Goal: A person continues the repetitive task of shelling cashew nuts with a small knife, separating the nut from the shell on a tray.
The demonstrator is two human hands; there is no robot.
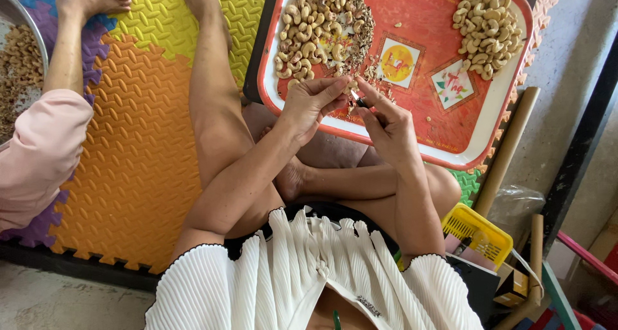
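Underneath everything, a foam puzzle floor mat [138,156] in orange, yellow, purple and blue interlocking tiles. On its far side, a red tray [425,121] with a white rim and printed square pictures, its near edge over the crossed legs. On the left of the tray, a big heap of cashews [322,30] mixed with brown skin flakes; at the far right corner, well apart from the heap, a smaller pile of clean pale cashews [486,30]. At the left border, a second person's pink sleeve [38,153] and bare leg, beside a metal basin [22,21] holding more nuts. At the lower right, beside the knee, a yellow plastic basket [476,230], and near it a cardboard tube [505,153] lying along the mat's edge.

Above the tray's near rim, both hands close together, fingertips nearly touching. Left hand [309,104] curled, fingers pinched shut on a single cashew [348,85] hardly visible between them. Right hand [386,127] closed around a small knife [358,99], dark handle in the fist, short blade tip pointing at the nut. Loose skin scraps scattered on the tray just beyond the fingers.
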